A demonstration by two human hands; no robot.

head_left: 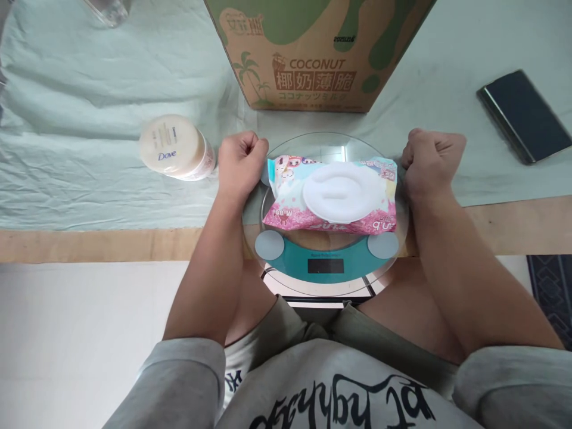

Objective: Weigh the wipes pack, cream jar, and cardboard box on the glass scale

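Note:
My left hand (241,164) is curled in a fist at the left rim of a round glass scale (329,273), right of a Dove jar (172,146). On the other side, my right hand (429,162) makes a fist by the scale's right rim. Neither fist shows anything in it. A pink and blue pack of wet wipes (286,202) with a white oval lid lies flat on the glass between my hands. The scale's dark display shows no digits, and its near part juts past the table edge over my lap.
A cardboard box (308,83) printed COCONUT stands just behind the scale. At the right lies a dark, phone-like slab (525,116). Part of a clear glass (109,11) shows at the top left. A pale green cloth (80,167) covers the table, with its wooden edge (111,245) bare.

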